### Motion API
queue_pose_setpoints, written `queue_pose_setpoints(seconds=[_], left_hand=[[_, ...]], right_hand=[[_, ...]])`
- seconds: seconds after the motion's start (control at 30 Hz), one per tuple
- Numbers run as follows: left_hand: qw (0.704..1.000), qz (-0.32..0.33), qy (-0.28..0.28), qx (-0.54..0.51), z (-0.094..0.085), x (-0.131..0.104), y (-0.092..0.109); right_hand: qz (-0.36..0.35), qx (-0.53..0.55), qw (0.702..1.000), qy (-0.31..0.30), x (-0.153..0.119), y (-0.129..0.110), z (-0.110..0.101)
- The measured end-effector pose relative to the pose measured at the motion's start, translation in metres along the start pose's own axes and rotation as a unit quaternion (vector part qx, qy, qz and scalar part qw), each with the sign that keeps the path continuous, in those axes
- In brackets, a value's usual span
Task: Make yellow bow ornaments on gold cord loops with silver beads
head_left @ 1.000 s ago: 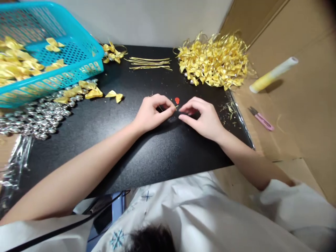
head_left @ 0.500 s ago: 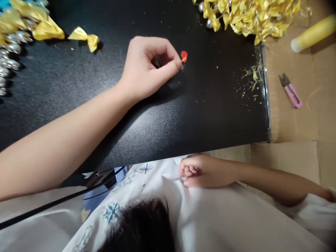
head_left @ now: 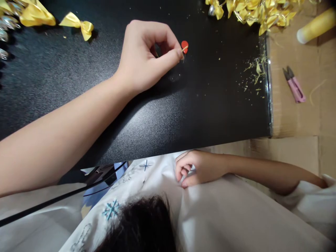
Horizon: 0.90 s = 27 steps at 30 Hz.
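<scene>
Over the black table (head_left: 210, 105), my left hand (head_left: 148, 54) pinches a thin yellow cord (head_left: 184, 49) between thumb and index finger. A small red disc (head_left: 184, 44) shows just beyond the fingertips, against the cord. Whether the disc is fixed to the cord, I cannot tell. Low in front of the table edge, my right hand (head_left: 199, 168) is curled over the white cloth (head_left: 215, 206) of my clothing. Its thumb and index fingertips come close together; anything between them is too small to make out.
A yellow ribbon bow (head_left: 78, 25) lies left of my left hand. Silver bells (head_left: 9, 22) and more bows are at the far left. A pile of yellow bows (head_left: 252, 10) stands back right. Pink thread snips (head_left: 295, 85) and a yellow tube (head_left: 316, 26) lie on cardboard.
My right hand's fingers have loosened from a tighter curl, with a gap showing inside. My left hand keeps its pinch. The table contents sit higher in view.
</scene>
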<state>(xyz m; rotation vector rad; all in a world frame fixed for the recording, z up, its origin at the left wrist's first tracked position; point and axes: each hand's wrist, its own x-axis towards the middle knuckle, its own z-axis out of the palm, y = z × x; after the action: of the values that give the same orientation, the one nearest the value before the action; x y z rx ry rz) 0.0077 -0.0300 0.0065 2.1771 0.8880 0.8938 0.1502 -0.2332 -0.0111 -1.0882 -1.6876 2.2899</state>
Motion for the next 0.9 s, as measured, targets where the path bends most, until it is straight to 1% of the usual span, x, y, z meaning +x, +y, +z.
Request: queue_pose_setpoints(seconds=[0.13, 0.23, 0.3, 0.37, 0.47, 0.57, 0.63, 0.7, 0.73, 0.77, 0.83, 0.9], left_hand=[[1.0, 0.005, 0.003, -0.012, 0.001, 0.002, -0.001], [1.0, 0.002, 0.002, -0.013, 0.001, 0.002, -0.002], [1.0, -0.003, 0.002, -0.008, 0.0, 0.002, -0.001], [1.0, -0.007, -0.001, -0.004, 0.0, 0.002, -0.001], [1.0, -0.007, -0.001, -0.005, 0.0, 0.002, -0.001], [1.0, -0.007, 0.0, -0.009, 0.0, 0.002, -0.001], [1.0, -0.01, -0.004, -0.01, 0.0, 0.002, -0.001], [1.0, -0.011, -0.012, -0.014, -0.001, 0.003, -0.001], [1.0, -0.01, -0.015, -0.018, -0.001, 0.003, -0.001], [1.0, -0.009, -0.014, -0.023, -0.001, 0.003, -0.001], [0.999, -0.005, -0.004, -0.034, -0.001, 0.003, -0.002], [0.999, 0.002, 0.006, -0.051, 0.001, 0.002, -0.004]], right_hand=[[-0.073, -0.021, 0.997, 0.003, 0.002, -0.001, 0.002], [-0.132, -0.053, 0.99, -0.024, 0.005, -0.002, 0.002], [-0.15, -0.076, 0.985, -0.047, 0.007, -0.003, 0.001], [-0.144, -0.088, 0.984, -0.053, 0.007, -0.005, 0.0], [-0.109, -0.069, 0.991, -0.046, 0.0, -0.013, -0.003], [-0.07, -0.053, 0.995, -0.056, -0.017, -0.028, -0.009], [-0.052, -0.065, 0.995, -0.05, -0.031, -0.042, -0.016], [-0.041, -0.084, 0.996, -0.012, -0.045, -0.055, -0.026], [-0.036, -0.093, 0.995, 0.023, -0.051, -0.06, -0.033], [-0.038, -0.098, 0.992, 0.069, -0.056, -0.065, -0.039], [-0.046, -0.082, 0.979, 0.181, -0.06, -0.071, -0.054], [-0.069, -0.023, 0.957, 0.281, -0.055, -0.074, -0.071]])
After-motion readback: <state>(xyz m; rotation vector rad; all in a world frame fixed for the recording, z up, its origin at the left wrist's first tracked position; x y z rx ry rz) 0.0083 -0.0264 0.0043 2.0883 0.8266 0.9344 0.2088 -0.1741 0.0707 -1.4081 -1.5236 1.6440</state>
